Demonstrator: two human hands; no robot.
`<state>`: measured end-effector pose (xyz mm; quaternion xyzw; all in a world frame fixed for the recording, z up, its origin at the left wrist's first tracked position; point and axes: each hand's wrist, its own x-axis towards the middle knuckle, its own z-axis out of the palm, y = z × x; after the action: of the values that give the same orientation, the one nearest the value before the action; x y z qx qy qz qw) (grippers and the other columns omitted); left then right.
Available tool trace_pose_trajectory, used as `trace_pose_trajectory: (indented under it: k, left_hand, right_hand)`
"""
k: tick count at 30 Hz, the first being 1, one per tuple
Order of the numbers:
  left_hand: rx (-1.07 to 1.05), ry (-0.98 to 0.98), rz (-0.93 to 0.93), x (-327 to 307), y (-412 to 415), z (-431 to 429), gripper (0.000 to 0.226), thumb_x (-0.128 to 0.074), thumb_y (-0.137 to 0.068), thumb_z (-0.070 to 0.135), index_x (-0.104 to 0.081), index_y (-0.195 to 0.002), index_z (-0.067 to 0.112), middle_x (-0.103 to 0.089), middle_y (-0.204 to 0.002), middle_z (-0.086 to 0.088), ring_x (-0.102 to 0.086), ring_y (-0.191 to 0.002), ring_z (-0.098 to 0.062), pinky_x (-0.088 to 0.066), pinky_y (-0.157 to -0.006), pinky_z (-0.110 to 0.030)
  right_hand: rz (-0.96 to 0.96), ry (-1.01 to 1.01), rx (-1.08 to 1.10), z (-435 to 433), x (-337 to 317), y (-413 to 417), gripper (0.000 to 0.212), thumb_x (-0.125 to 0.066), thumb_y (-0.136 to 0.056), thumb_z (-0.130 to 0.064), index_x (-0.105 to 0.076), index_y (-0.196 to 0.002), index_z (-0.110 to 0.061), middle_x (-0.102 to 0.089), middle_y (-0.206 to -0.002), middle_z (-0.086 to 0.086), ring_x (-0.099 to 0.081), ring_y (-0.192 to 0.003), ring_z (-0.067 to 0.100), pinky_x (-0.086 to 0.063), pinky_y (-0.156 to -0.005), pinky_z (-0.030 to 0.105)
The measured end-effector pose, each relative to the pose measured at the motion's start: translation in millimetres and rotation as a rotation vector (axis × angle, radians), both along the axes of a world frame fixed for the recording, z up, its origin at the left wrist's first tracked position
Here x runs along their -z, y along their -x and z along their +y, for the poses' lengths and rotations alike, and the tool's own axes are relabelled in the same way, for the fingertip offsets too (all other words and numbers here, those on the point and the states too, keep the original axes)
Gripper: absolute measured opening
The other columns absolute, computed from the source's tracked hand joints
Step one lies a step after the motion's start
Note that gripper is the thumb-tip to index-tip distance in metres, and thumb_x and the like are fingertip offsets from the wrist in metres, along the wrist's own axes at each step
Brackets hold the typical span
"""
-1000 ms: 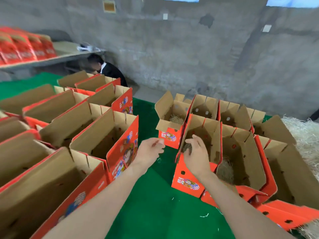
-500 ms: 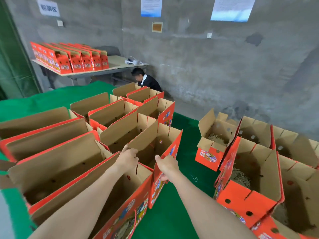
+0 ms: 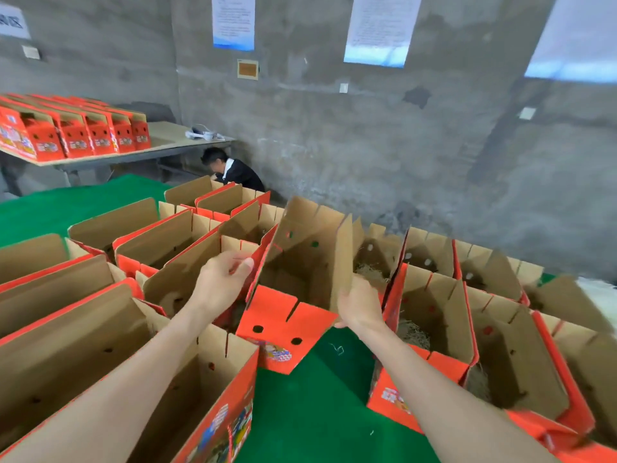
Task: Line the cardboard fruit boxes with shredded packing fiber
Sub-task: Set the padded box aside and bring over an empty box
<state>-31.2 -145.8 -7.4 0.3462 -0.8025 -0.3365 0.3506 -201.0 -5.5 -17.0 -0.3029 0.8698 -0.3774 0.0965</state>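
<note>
An open red and brown cardboard fruit box (image 3: pixel 293 282) hangs tilted above the green mat, between two rows of boxes. My left hand (image 3: pixel 222 282) grips its left flap edge and my right hand (image 3: pixel 359 304) grips its right wall. Its inside looks bare. Unlined open boxes (image 3: pixel 140 248) stand in rows on the left. On the right, open boxes (image 3: pixel 434 305) hold pale shredded fiber (image 3: pixel 412 334) at the bottom.
A green mat (image 3: pixel 310 406) covers the floor between the rows. A person (image 3: pixel 233 168) crouches by the grey wall at the back. A table (image 3: pixel 160 145) at the back left carries several closed red boxes (image 3: pixel 76 128).
Both hands left the right-hand box, reached to the left row, took hold of an empty box and lifted it toward the middle. The view swung left and back.
</note>
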Motion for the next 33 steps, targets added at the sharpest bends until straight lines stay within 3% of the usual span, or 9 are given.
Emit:
trace_pose_trajectory:
  k: [3,7,11,15,18,20,24,27,33]
  left_hand:
    - [0.065,0.11,0.136,-40.5,20.0,22.4,0.024,-0.05,-0.095,0.022,-0.063,-0.115,0.018,-0.063,-0.11,0.007,-0.056,-0.093,-0.003,-0.045,-0.076,-0.017]
    - [0.093,0.352,0.223,-102.5,43.2,50.1,0.037,-0.056,-0.09,0.012,-0.054,-0.127,0.01,-0.053,-0.129,-0.008,-0.046,-0.122,-0.02,-0.035,-0.105,-0.034]
    - [0.167,0.68,0.156,-160.0,56.1,83.2,0.034,-0.056,-0.09,0.014,-0.059,-0.123,0.006,-0.047,-0.136,-0.017,-0.04,-0.131,-0.026,-0.027,-0.11,-0.03]
    - [0.405,0.733,-0.036,-176.3,67.0,136.5,0.019,-0.057,-0.091,0.015,-0.07,-0.102,0.007,-0.069,-0.105,-0.008,-0.061,-0.1,-0.022,-0.035,-0.081,-0.02]
    - [0.618,0.772,-0.289,-165.0,75.2,178.4,0.024,-0.056,-0.091,0.027,-0.072,-0.09,0.009,-0.072,-0.088,-0.006,-0.064,-0.087,-0.019,-0.043,-0.078,-0.027]
    - [0.772,0.749,-0.506,-148.1,82.1,207.1,0.036,-0.051,-0.09,0.04,-0.069,-0.083,0.009,-0.067,-0.073,-0.005,-0.06,-0.072,-0.008,-0.045,-0.071,-0.025]
    - [1.054,0.595,-0.995,-92.8,95.7,263.2,0.035,-0.052,-0.088,0.048,-0.068,-0.098,0.019,-0.069,-0.088,0.007,-0.062,-0.081,-0.007,-0.049,-0.079,-0.027]
    - [1.182,0.435,-1.259,-41.4,99.3,297.5,0.041,-0.055,-0.088,0.047,-0.058,-0.116,0.017,-0.067,-0.1,0.0,-0.066,-0.075,-0.02,-0.056,-0.075,-0.036]
    - [1.392,0.296,-1.347,43.5,85.6,347.1,0.049,-0.054,-0.091,0.04,-0.048,-0.131,0.014,-0.066,-0.11,-0.006,-0.064,-0.096,-0.027,-0.051,-0.084,-0.033]
  right_hand:
    - [0.255,0.021,-0.024,44.9,-31.5,7.1,0.026,-0.042,-0.09,-0.006,-0.053,-0.113,-0.008,-0.065,-0.101,0.016,-0.062,-0.09,0.036,-0.05,-0.071,0.035]
    - [0.517,0.06,-0.022,116.0,-67.7,19.1,0.03,-0.044,-0.085,-0.002,-0.055,-0.112,-0.009,-0.067,-0.093,0.016,-0.06,-0.088,0.038,-0.035,-0.064,0.036]
    - [0.551,0.117,-0.099,197.1,-98.1,45.8,0.032,-0.041,-0.086,0.006,-0.06,-0.111,-0.002,-0.065,-0.092,0.023,-0.061,-0.084,0.04,-0.047,-0.075,0.042]
    - [0.39,0.086,-0.224,277.2,-105.2,68.1,0.035,-0.037,-0.094,0.008,-0.06,-0.115,-0.006,-0.062,-0.108,0.022,-0.063,-0.091,0.034,-0.049,-0.079,0.042]
    - [0.307,0.039,-0.22,334.6,-90.6,76.1,0.04,-0.042,-0.095,0.003,-0.059,-0.102,-0.033,-0.065,-0.093,-0.016,-0.055,-0.084,-0.016,-0.042,-0.082,0.01]
    - [0.3,-0.055,-0.23,366.3,-76.7,77.7,0.038,-0.045,-0.095,0.0,-0.057,-0.106,-0.034,-0.057,-0.078,-0.034,-0.045,-0.083,-0.029,-0.034,-0.073,-0.004]
    - [0.181,-0.214,-0.325,407.1,-47.2,76.6,0.042,-0.043,-0.097,-0.006,-0.051,-0.105,-0.047,-0.056,-0.108,-0.026,-0.047,-0.095,-0.022,-0.036,-0.077,-0.001]
    - [0.113,-0.303,-0.351,426.0,-11.0,79.1,0.034,-0.041,-0.098,-0.007,-0.058,-0.116,-0.03,-0.057,-0.108,-0.021,-0.049,-0.094,-0.018,-0.037,-0.076,0.0]
    - [0.15,-0.465,-0.388,442.2,45.9,83.0,0.031,-0.038,-0.1,-0.017,-0.058,-0.124,-0.014,-0.063,-0.113,0.001,-0.052,-0.095,0.009,-0.038,-0.08,0.022]
